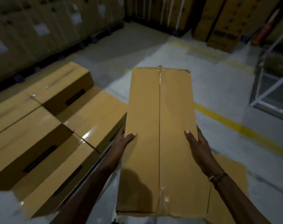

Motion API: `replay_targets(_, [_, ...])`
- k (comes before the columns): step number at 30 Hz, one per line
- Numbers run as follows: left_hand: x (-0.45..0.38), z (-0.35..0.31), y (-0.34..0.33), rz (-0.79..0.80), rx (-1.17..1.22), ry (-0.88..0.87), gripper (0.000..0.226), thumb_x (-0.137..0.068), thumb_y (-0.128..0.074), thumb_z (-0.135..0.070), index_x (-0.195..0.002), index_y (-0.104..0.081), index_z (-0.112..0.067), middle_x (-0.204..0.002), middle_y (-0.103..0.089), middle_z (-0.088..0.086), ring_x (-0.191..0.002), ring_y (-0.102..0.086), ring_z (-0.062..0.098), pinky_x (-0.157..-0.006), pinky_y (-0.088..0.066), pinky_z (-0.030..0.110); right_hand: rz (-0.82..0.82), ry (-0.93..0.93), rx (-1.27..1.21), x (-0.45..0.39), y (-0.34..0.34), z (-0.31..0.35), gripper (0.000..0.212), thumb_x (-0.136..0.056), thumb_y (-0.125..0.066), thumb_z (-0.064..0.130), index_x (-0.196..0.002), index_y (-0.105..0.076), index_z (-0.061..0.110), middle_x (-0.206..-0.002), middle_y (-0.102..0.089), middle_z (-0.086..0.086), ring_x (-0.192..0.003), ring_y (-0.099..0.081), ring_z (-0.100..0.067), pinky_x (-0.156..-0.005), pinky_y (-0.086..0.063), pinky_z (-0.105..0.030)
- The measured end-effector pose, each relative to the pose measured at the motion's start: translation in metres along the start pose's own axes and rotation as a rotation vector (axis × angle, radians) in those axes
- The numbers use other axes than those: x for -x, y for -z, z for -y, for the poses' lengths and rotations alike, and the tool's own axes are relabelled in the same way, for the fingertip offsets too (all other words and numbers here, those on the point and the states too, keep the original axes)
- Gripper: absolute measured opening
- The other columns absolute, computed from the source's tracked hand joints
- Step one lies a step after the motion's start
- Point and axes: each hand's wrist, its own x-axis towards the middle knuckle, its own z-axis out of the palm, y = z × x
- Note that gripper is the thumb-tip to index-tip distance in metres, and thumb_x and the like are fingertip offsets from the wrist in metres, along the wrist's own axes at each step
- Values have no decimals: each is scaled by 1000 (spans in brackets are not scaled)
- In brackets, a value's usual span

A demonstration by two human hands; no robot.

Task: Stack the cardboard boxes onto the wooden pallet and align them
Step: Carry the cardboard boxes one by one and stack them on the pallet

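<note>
A long brown cardboard box (pixel 160 143), taped along its middle seam, hangs in the air in front of me, its length pointing away. My left hand (pixel 121 143) grips its left side with the thumb on top. My right hand (pixel 195 146) grips the right side the same way. To the left lie several stacked cardboard boxes (pixel 45 126) in two layers, the upper ones at the far left. The wooden pallet under them is hidden.
Tall stacks of cartons (pixel 40 29) line the back left, more cartons (pixel 218 21) stand at the back right. A metal rack frame (pixel 270 75) stands at right. A yellow floor line (pixel 234 125) crosses the grey concrete. A flat cardboard sheet (pixel 231 183) lies under the held box.
</note>
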Motion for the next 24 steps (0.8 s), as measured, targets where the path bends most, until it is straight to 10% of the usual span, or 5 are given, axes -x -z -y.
replay_targets(5, [104,-28,32,-237,119,10,82,-82,-77,-68,-153,-39,-57,-152,-58,-8,-133,-61,23,-109,-51,57,173,94,25,51,-38,64,53,-103,-60,51,-152,-40,57,-141,-48,46,-134,-45,18,-117,-35,-29])
replay_targets(12, [249,-50,81,-592,198,-94,85,-72,-75,-61,-151,-46,-45,-136,-67,-9,-116,-70,16,-86,-59,34,507,164,64,117,-114,103,66,-98,-64,63,-158,-39,50,-154,-52,28,-143,-48,-1,-123,-39,-44])
replay_targets(17, [347,-33,123,-776,296,-94,85,-69,-80,-64,-148,-48,-50,-138,-67,-2,-118,-70,28,-96,-59,58,704,164,107,172,-188,111,82,-86,-64,78,-159,-35,53,-159,-47,20,-145,-47,-11,-121,-40,-46])
replay_targets(24, [481,-10,180,-1012,381,-142,72,-81,-76,-47,-149,-51,-44,-135,-70,-4,-115,-73,25,-97,-59,57,978,176,91,274,-289,118,73,-90,-68,71,-155,-39,56,-154,-55,15,-136,-58,-15,-112,-51,-52])
